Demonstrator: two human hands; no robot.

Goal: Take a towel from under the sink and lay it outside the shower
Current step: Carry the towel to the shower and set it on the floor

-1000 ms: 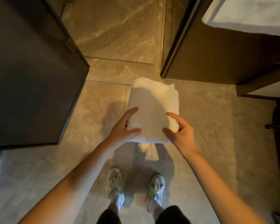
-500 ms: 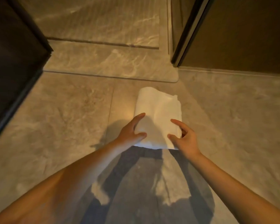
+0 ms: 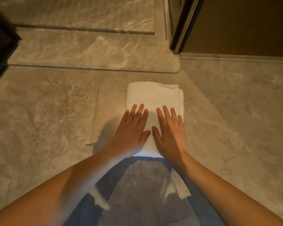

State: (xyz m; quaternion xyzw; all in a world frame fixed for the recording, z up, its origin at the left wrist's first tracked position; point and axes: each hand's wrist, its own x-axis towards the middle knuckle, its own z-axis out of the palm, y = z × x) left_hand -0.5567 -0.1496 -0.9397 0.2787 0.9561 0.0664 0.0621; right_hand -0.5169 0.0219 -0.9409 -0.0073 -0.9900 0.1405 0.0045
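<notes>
Marbled stone floor point(image 3: 55, 111) fills the frame, a dark door frame point(image 3: 180, 30) at upper right. At centre lies the folded white towel point(image 3: 153, 97). Left hand point(image 3: 131, 128) and right hand point(image 3: 170, 132) press flat on its near half, fingers straight, side by side.

Folded towel point(image 3: 153, 97) on the floor point(image 3: 55, 111), both hands (left point(image 3: 131, 129), right point(image 3: 170, 132)) flat on its near half.
</notes>
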